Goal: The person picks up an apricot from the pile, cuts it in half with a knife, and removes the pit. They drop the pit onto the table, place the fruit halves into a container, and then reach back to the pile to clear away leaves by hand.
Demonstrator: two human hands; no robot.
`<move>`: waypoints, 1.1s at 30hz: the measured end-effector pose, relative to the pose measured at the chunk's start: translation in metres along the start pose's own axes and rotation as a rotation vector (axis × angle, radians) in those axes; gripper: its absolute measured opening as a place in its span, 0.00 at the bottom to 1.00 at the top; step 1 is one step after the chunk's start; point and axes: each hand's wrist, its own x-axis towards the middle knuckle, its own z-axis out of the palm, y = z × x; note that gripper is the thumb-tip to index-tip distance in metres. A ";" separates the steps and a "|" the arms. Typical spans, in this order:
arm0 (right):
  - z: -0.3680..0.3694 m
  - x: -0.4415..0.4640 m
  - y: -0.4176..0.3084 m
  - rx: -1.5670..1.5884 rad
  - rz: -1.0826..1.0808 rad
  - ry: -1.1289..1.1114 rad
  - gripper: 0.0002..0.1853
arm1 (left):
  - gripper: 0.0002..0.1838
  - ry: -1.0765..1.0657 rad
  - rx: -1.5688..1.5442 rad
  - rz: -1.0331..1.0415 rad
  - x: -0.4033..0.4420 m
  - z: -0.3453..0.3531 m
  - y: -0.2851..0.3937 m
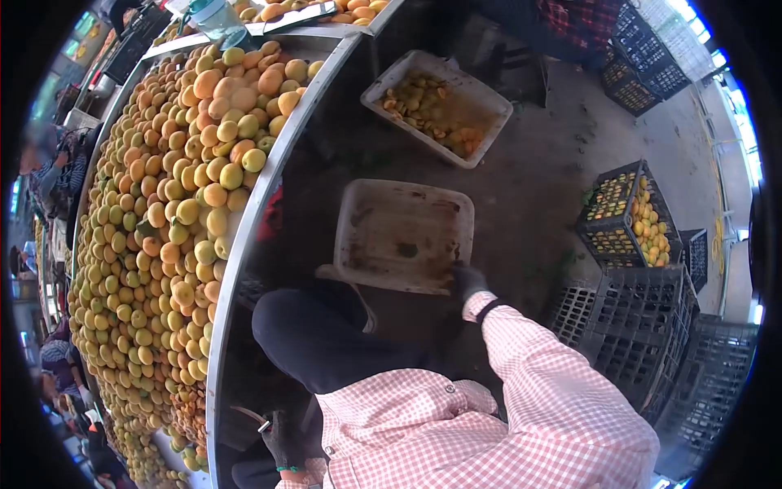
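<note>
My right hand (468, 281), in a dark glove, is at the lower right corner of a white tub (405, 236), its fingers closed on the rim. Brown stains and a small dark green scrap mark the tub's bottom. Low at the left, beside the metal table edge, my left hand (281, 438) wears a dark glove and is closed around a thin tool (265, 425) with a shiny metal part. Left of it, a large heap of yellow, green and orange fruit (163, 244) covers the table.
A second white tub (481, 94) holds cut fruit and liquid. On the right stand a black crate of fruit (631, 216) and several stacked black crates (639, 318). A person in a red checked shirt (578, 24) is at the top; other people are beyond the table at left.
</note>
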 end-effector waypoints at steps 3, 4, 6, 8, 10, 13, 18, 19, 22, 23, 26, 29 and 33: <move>0.039 0.032 -0.043 0.967 0.403 -0.184 0.20 | 0.05 -0.010 0.054 -0.022 0.014 -0.024 -0.019; 0.037 0.046 -0.055 0.969 0.398 -0.198 0.20 | 0.06 -0.068 0.080 -0.022 0.020 -0.032 -0.026; 0.041 0.078 -0.077 -0.034 -0.027 -0.449 0.26 | 0.05 0.119 0.084 -0.033 0.007 -0.007 -0.012; 0.110 0.105 -0.065 -0.046 0.038 -0.362 0.29 | 0.05 0.313 0.088 -0.046 0.004 -0.007 -0.010; 0.134 0.114 -0.061 -0.060 0.108 -0.277 0.32 | 0.05 0.255 0.168 -0.101 0.002 -0.027 -0.020; 0.093 0.107 -0.080 -0.120 0.050 -0.356 0.32 | 0.09 0.164 0.046 -0.293 -0.014 -0.037 -0.015; 0.075 0.114 -0.084 0.222 0.467 -0.497 0.32 | 0.07 0.215 0.087 -0.281 -0.016 -0.034 -0.006; 0.074 0.113 -0.077 0.213 0.465 -0.479 0.32 | 0.07 0.206 0.087 -0.274 -0.012 -0.028 -0.007; 0.057 0.086 -0.060 0.133 0.242 -0.132 0.29 | 0.06 0.171 0.083 -0.247 -0.001 -0.009 -0.010; 0.029 0.069 -0.061 0.112 0.198 -0.029 0.29 | 0.06 0.160 0.085 -0.237 0.001 -0.005 -0.011; -0.027 0.011 -0.026 0.152 0.162 0.288 0.26 | 0.05 0.134 0.094 -0.197 0.003 0.006 -0.008; -0.046 -0.045 0.025 -0.341 0.159 -0.232 0.24 | 0.05 0.120 0.094 -0.139 0.003 0.012 -0.002; -0.021 -0.070 0.085 0.053 0.549 -0.062 0.20 | 0.04 0.118 0.037 -0.093 -0.007 0.032 0.019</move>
